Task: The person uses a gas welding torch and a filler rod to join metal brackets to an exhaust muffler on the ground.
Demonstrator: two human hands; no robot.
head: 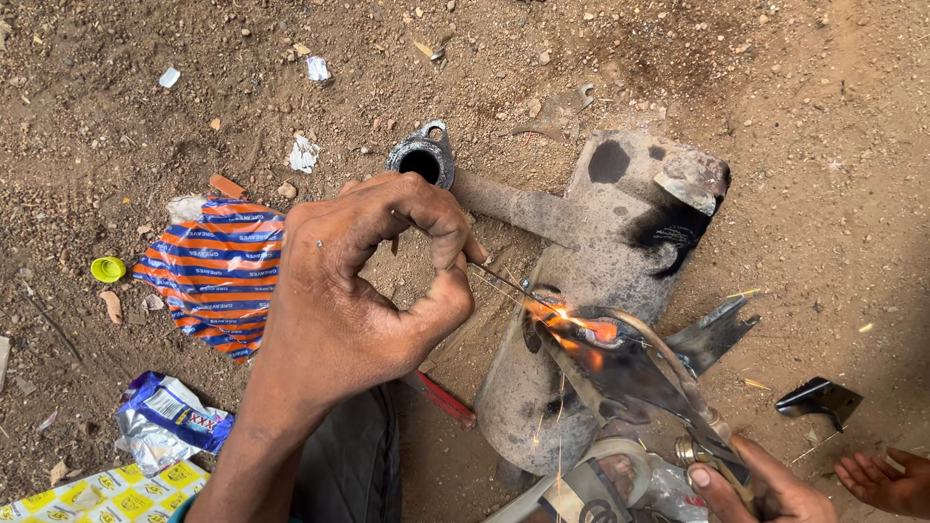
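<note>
Two hands of the person are at work over bare, stony brown dirt. The left hand [363, 291] is curled nearly closed, thumb and forefinger pinched on one thin wire filler rod [504, 283] that slants down to a small orange flame [581, 329]. The right hand [760, 489], at the bottom edge of the ground in view, is closed around one brass-coloured torch [668, 373] with a curved neck. The flame plays on one dusty grey metal cylinder [581, 291], dented and scorched black in patches, lying in the middle of the ground; a short pipe ending in one round flange [423, 157] sticks out of it.

A third hand [886, 479], someone else's, rests at the lower right corner. Left of the cylinder lie one orange-and-blue striped plastic wrapper [223, 276], one crumpled blue-and-silver packet [170, 421] and one yellow bottle cap [108, 268].
</note>
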